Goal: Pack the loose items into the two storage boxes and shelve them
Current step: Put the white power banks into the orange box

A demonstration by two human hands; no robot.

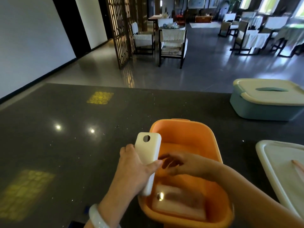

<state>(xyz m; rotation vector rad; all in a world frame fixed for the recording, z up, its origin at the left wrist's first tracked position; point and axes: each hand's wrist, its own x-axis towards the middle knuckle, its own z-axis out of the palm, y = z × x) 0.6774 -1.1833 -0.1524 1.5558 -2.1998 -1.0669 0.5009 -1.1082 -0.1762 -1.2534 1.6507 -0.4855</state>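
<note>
Orange storage box (212, 145) sitting open on dark counter (65, 145); we are gripping white slab (150, 155) with left hand (131, 171), thumb and fingers clamped round it at box's left rim. Right hand (182, 163) blurring over box, fingers spread. Blue lidded box (263, 109) resting far right.

A white wall (32, 46) fills the upper left beside a wooden lattice screen (121, 30). Dark-framed chairs (172, 45) with pale cushions stand on the glossy grey floor (205, 71) at centre top. Bright windows (266, 4) glow upper right.
</note>
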